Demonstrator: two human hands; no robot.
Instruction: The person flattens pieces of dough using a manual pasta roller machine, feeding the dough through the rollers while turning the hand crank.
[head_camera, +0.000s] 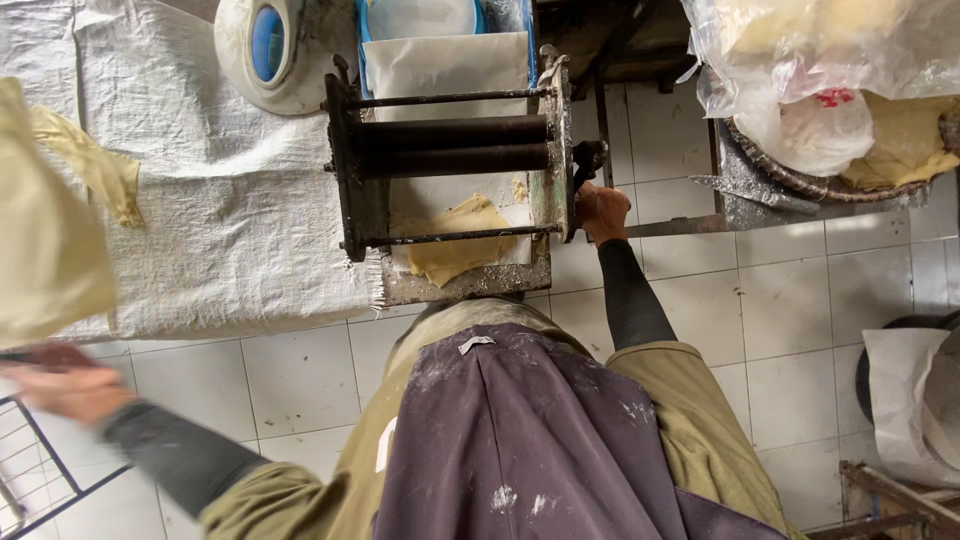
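Right hand gripped shut on the crank handle at the right side of the dark steel roller machine. Left hand blurred, out past the table's near left edge, holding a limp pale dough sheet. Crumpled dough piece lies under the rollers. Woven white cloth covers the tabletop; open tiled floor to the right.

Left hand motion-blurred, dough sheet edge-cropped

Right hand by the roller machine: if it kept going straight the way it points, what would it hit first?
The right hand points up at the crank handle on the roller machine; it seems to be touching it already.
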